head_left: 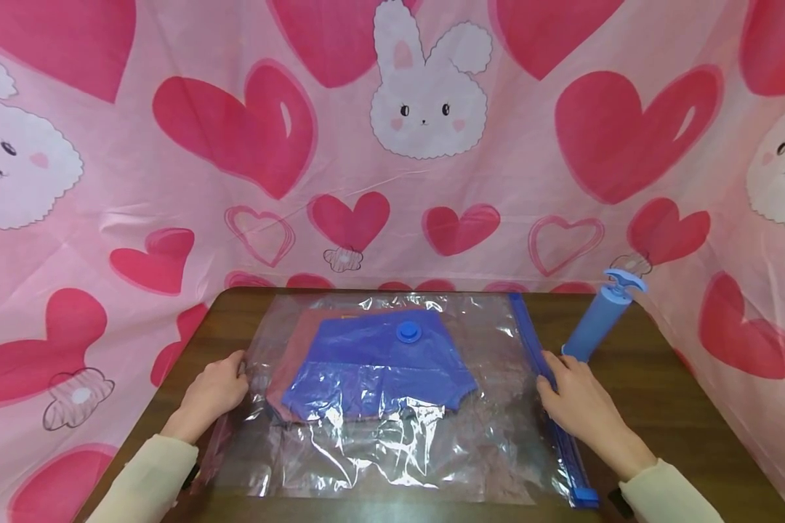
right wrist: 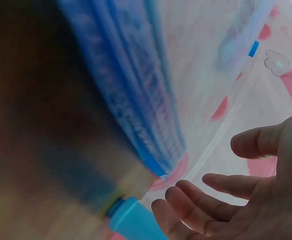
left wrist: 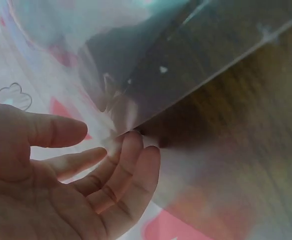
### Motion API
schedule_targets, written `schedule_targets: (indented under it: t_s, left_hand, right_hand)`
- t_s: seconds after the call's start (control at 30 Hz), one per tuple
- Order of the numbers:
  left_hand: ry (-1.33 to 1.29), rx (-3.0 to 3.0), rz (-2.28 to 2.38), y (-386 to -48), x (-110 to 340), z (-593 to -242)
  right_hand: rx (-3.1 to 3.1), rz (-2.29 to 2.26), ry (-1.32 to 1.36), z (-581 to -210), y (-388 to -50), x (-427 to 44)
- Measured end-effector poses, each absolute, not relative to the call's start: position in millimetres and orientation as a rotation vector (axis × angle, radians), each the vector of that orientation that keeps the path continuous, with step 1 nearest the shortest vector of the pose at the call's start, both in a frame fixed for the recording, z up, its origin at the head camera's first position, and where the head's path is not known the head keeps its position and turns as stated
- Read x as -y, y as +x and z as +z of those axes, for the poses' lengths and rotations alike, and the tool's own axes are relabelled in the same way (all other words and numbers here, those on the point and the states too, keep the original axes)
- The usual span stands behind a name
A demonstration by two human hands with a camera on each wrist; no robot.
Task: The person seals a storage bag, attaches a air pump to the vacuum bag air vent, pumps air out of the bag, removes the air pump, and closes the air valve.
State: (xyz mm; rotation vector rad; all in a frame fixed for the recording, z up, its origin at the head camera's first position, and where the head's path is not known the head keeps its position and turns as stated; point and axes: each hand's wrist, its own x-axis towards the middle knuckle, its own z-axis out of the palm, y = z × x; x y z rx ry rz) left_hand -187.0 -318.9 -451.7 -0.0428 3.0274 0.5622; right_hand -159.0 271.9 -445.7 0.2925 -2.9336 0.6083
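In the middle of the head view, the bag [head_left: 497, 414] is thin, clear plastic, very shiny and crinkly. The blue cloth [head_left: 373, 345] and the dusty red cloth [head_left: 296, 341] inside look soft under the shine. The round cap [head_left: 408, 332] is smooth blue plastic. In the right wrist view, the zip strip [right wrist: 130, 75] is blue plastic with bumpy ridges. At the head view's right, the pump [head_left: 597, 323] looks like smooth, hard plastic. The table [head_left: 680, 414] looks like brown wood, smooth and a bit shiny.
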Motion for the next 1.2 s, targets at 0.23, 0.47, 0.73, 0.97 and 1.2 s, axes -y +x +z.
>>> schedule_targets:
  t_s: [0.23,0.47,0.73,0.97,1.2]
  left_hand:
    - [0.001,-3.056,0.606,-190,323,-456]
    - [0.042,-3.086,0.642,-192,327,-460]
    - [0.037,-3.069,0.670,-193,330,-464]
    - [0.034,-3.067,0.672,-194,327,-464]
    - [0.013,-3.067,0.688,-194,326,-460]
  right_hand:
    - [3.040,0.699,0.205,-454,-152,-287]
    - [3.086,0.722,0.131,-459,-151,-298]
    - [3.151,0.792,0.069,-458,-152,-304]
    - [3.157,0.803,0.065,-460,-149,-305]
    - [3.166,0.798,0.068,-463,-148,-304]
